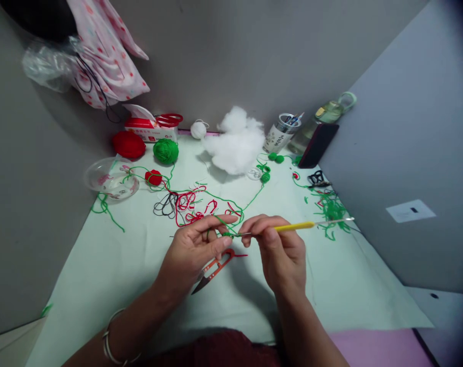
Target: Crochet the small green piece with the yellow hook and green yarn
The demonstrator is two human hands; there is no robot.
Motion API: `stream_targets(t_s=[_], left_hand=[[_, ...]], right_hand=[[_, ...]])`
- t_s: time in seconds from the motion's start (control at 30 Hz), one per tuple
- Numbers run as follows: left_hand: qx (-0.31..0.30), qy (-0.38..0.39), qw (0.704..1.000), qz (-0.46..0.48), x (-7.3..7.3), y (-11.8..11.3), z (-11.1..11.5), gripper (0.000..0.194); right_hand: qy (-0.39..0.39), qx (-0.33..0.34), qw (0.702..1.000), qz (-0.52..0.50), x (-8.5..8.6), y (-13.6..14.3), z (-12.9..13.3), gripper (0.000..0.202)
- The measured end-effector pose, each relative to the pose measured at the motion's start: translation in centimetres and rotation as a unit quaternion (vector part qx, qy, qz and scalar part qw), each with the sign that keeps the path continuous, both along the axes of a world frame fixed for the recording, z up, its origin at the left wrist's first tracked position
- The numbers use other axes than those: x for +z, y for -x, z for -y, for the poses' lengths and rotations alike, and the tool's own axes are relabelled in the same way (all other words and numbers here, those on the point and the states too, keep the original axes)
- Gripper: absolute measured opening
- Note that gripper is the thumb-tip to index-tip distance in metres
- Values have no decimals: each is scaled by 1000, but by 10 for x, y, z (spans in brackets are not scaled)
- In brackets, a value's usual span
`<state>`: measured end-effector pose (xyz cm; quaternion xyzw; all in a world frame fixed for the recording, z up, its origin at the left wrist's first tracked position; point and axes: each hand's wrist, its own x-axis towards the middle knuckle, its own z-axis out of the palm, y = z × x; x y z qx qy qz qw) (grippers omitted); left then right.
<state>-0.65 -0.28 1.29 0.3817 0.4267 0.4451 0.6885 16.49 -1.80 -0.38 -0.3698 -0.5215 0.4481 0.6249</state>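
While your left hand [195, 245] pinches the small green crochet piece [227, 234] between thumb and fingers, your right hand [283, 250] has its fingers clamped on the yellow-handled crochet hook [295, 226], whose metal shaft meets the piece above the middle of the tabletop [120, 280]. Orange thread snips [225, 260] lie beneath your left hand (their dark blade angles toward the near edge). A green yarn ball [166, 152] sits near the far left corner, white stuffing [237, 145] by the far edge, green yarn clippings [333, 210] along the right edge.
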Motion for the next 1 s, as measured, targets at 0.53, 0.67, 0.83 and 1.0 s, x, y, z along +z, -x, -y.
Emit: stream_targets(t_s=[0.53,0.67,0.83,1.0], left_hand=[[94,-152,975,-134,4,-3,5,20],[101,-111,983,-106,2,-6,8,24],[9,60,993,102,-3,-9,5,43],[1,116,978,176,-2,-2,-3,28]], right_hand=[[-227,-89,927,286,4,6,11,21],[-235,-104,920,296,0,8,12,24],[-268,-169,846,429,-8,6,17,41],[-149,-157,951,222,0,5,14,27]])
